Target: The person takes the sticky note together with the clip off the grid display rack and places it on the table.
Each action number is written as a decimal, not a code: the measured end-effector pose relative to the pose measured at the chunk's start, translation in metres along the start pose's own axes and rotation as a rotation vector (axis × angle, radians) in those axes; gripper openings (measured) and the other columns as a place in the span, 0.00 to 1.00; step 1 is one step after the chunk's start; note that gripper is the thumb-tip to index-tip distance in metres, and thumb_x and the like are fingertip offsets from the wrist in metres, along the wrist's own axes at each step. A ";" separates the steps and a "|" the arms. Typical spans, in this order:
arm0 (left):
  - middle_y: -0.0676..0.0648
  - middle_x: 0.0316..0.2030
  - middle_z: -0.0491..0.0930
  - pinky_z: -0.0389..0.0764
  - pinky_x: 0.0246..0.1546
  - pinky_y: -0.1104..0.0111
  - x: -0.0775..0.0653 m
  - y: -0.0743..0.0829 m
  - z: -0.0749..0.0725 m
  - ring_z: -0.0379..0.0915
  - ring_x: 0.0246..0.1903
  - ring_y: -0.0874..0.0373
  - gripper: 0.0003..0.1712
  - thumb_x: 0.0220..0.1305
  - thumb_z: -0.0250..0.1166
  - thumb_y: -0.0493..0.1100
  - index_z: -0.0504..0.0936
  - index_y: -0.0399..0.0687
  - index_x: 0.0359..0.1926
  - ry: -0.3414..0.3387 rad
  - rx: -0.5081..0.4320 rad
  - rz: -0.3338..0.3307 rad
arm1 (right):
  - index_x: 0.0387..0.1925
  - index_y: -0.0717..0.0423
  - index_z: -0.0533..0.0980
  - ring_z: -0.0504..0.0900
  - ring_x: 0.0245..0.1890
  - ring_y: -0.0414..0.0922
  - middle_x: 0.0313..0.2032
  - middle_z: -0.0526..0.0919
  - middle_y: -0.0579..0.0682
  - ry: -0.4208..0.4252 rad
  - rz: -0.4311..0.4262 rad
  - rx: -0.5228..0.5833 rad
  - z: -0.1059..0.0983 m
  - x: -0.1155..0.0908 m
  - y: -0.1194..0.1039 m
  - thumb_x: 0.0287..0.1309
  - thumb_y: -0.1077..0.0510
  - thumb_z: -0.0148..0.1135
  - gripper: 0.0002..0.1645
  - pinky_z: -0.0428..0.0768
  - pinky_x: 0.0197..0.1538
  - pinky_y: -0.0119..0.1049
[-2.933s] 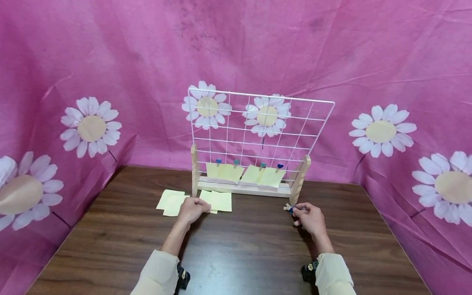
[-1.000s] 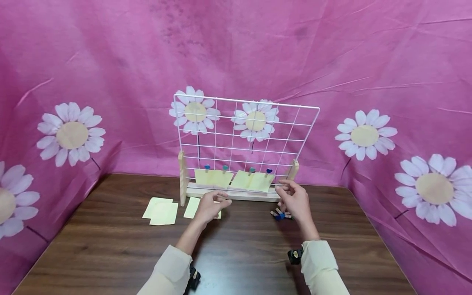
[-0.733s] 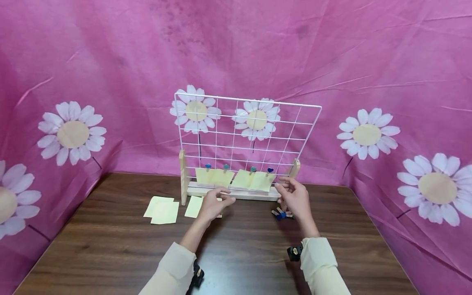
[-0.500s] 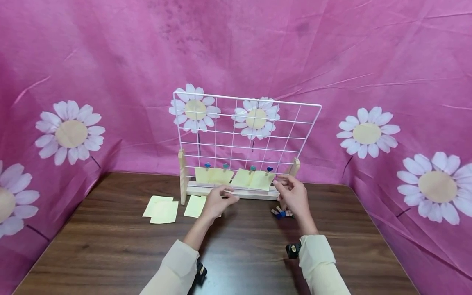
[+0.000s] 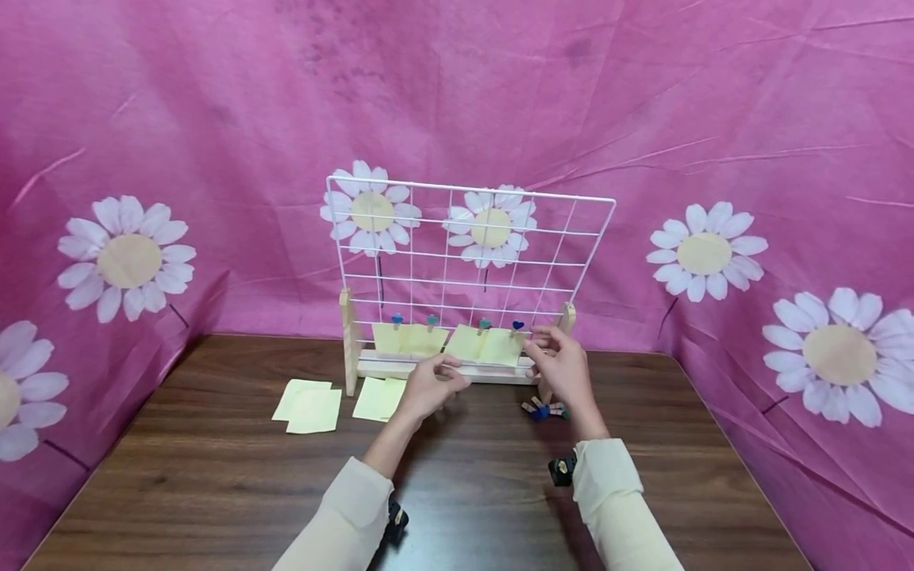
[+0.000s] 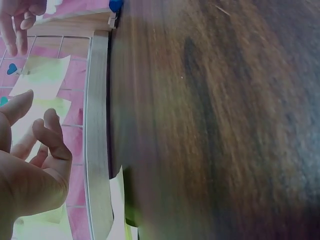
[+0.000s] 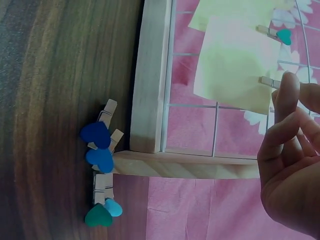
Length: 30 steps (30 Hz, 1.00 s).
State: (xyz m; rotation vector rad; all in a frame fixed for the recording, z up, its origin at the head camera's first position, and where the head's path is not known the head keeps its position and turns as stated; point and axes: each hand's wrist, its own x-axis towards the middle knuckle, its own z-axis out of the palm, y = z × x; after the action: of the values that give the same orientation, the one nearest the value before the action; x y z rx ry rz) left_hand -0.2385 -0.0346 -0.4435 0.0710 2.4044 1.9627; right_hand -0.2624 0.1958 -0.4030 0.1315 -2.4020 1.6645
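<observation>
My left hand (image 5: 428,387) hovers before the lower rack with thumb and fingers spread, holding nothing. Behind it, yellow sticky notes (image 5: 410,339) hang in a row on the white wire grid (image 5: 471,189). Small wooden clothespins with blue and green hearts (image 5: 485,323) clip them there. My right hand (image 5: 564,369) is raised by the rack's right post, its fingers loosely bent, close to the rightmost clothespin (image 7: 270,82). In the left wrist view a gap shows between that hand and the pin's blue heart (image 6: 12,69). The right wrist view has fingers covering that heart.
Several loose heart clothespins (image 7: 99,157) lie on the table by the rack's right foot. Overlapping sticky notes (image 5: 314,408) lie left of the rack. More notes (image 5: 378,399) lie at its front left, partly behind my left hand. A pink flowered cloth (image 5: 457,87) stands behind.
My left hand has left the table notes and moved right. My right hand has risen from the loose clothespins to the rack's right end. The hanging notes look unchanged.
</observation>
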 end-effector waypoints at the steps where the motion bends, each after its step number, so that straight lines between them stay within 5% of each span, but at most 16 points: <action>1: 0.44 0.35 0.85 0.82 0.26 0.63 0.000 0.001 0.000 0.83 0.34 0.37 0.22 0.58 0.73 0.36 0.81 0.33 0.52 0.001 0.002 -0.001 | 0.55 0.67 0.78 0.83 0.16 0.46 0.42 0.86 0.67 -0.003 -0.004 -0.005 0.000 0.001 0.000 0.65 0.64 0.67 0.19 0.82 0.22 0.34; 7: 0.43 0.37 0.84 0.77 0.19 0.69 0.004 0.002 0.004 0.82 0.30 0.42 0.24 0.56 0.74 0.38 0.81 0.34 0.53 -0.015 -0.007 -0.007 | 0.58 0.67 0.77 0.83 0.16 0.43 0.42 0.86 0.67 -0.026 -0.032 -0.044 0.000 0.005 -0.002 0.65 0.63 0.67 0.22 0.85 0.28 0.41; 14: 0.34 0.49 0.82 0.79 0.18 0.66 0.007 0.004 0.011 0.79 0.30 0.56 0.25 0.57 0.73 0.38 0.80 0.36 0.55 -0.038 -0.030 -0.021 | 0.62 0.64 0.75 0.82 0.15 0.39 0.41 0.87 0.65 -0.055 -0.013 -0.044 0.005 0.011 -0.006 0.66 0.61 0.66 0.25 0.75 0.18 0.29; 22: 0.33 0.52 0.80 0.74 0.16 0.70 0.011 0.004 0.019 0.83 0.35 0.36 0.26 0.58 0.73 0.36 0.79 0.40 0.58 -0.023 -0.062 -0.058 | 0.60 0.66 0.76 0.80 0.14 0.40 0.39 0.87 0.66 -0.077 -0.058 -0.032 0.011 0.015 -0.011 0.69 0.62 0.63 0.21 0.70 0.17 0.27; 30: 0.35 0.51 0.82 0.73 0.14 0.73 0.017 0.005 0.028 0.84 0.27 0.48 0.25 0.60 0.71 0.36 0.79 0.40 0.59 0.018 -0.100 -0.061 | 0.61 0.66 0.76 0.81 0.15 0.46 0.39 0.87 0.65 -0.078 -0.046 -0.052 0.012 0.018 -0.013 0.71 0.60 0.60 0.21 0.69 0.17 0.27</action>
State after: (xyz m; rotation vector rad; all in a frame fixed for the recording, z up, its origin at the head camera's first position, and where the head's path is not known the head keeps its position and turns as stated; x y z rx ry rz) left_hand -0.2533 -0.0052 -0.4447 -0.0229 2.2857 2.0604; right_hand -0.2789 0.1809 -0.3911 0.2458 -2.4764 1.6040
